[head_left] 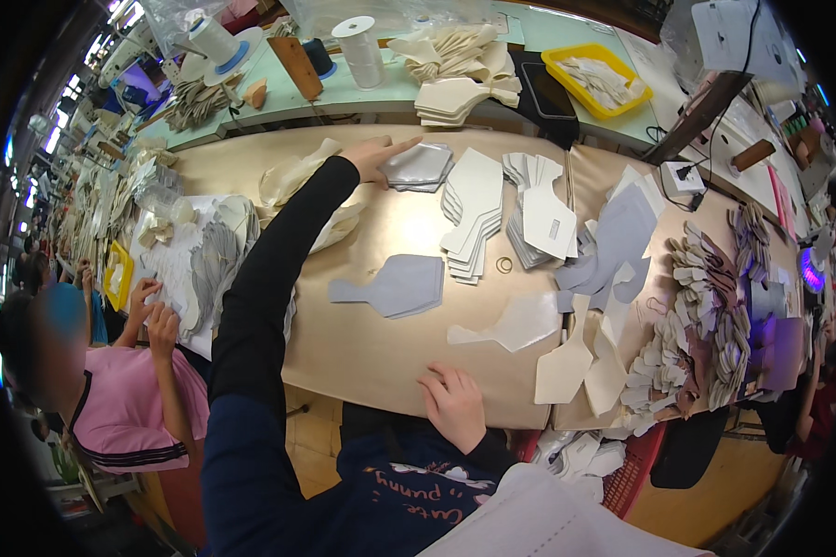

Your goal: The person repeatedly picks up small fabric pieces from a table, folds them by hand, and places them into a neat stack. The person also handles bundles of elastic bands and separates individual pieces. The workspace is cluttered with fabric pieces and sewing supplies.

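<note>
Across the table, my left hand (375,160) reaches to a small stack of glossy whitish cut pieces (419,168). Its index finger is stretched along the stack's far edge, and the hand looks open. My right hand (455,406) lies open on the near table edge, fingers loosely spread, holding nothing. Between the hands is a grey stack of bottle-shaped cut pieces (398,287). Two fanned stacks of white pieces, one on the left (474,204) and one on the right (545,218), lie farther right. A translucent bottle-shaped sheet (511,323) rests beyond my right hand.
Cream cut pieces (564,364) and larger grey pieces (613,243) lie at right, before heaped bundles (687,325). A co-worker in a pink shirt (130,408) sits at left. Thread cones (359,54) and a yellow tray (646,96) stand on the far bench.
</note>
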`<state>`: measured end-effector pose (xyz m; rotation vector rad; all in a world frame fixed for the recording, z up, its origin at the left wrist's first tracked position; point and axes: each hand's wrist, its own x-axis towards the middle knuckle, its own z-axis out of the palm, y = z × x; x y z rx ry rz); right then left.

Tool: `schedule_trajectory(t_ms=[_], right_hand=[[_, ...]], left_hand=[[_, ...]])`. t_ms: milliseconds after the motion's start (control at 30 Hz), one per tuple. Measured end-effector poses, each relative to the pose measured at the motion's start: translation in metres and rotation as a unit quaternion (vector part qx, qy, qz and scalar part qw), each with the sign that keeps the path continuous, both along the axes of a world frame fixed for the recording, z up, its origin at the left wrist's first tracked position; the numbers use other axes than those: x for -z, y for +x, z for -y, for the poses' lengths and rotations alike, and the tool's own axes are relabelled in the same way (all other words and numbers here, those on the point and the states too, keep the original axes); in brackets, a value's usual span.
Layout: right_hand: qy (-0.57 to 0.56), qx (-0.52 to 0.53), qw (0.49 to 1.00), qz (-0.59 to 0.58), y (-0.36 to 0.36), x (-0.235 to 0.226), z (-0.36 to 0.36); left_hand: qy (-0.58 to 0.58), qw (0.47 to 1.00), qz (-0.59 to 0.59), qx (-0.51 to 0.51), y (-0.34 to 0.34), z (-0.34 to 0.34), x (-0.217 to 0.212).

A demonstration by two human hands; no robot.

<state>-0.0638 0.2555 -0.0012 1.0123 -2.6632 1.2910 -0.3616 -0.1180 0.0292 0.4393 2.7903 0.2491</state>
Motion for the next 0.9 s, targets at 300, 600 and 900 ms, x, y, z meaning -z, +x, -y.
schedule_trajectory(t_ms=[300, 600, 900], right_hand=[[-0.005, 0.009, 1.000, 0.022, -0.003, -0.003, 0.003], [-0.015, 0.022, 1.000, 0.017, -0.001, 0.000, 0.002], [-0.083, 0.022, 0.996, 0.015, -0.001, 0.003, -0.005]], left_hand=[[0.009, 0.974, -0.184, -0.128, -0.002, -0.050, 0.035], [-0.006, 0.954, -0.227, -0.193, 0.000, -0.074, 0.074], [0.056, 0.888, -0.433, -0.147, 0.041, -0.117, 0.029]])
